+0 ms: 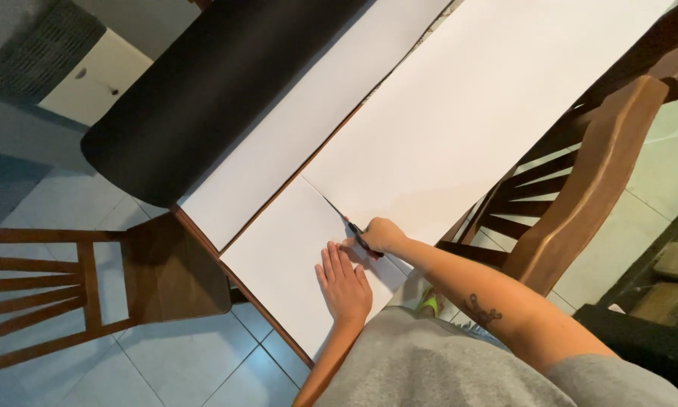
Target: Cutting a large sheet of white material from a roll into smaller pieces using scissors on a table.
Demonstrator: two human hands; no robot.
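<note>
At table's near edge: right hand point(382, 234) clamped on scissors point(358, 235), mid-cut in white paper sheet point(460, 128).
Left hand point(344, 283): flat, fingers apart, pinning sheet.
Risk: blades near L fingertips; sheet may slip, cut veers.

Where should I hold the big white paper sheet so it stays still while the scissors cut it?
Probably press a flat palm on the big white paper sheet just beside the cut line, as the left hand does, coming from the near table edge. The sheet lies flat, so there is no edge to pinch; the right hand works the dark-handled scissors along the slit.
</note>
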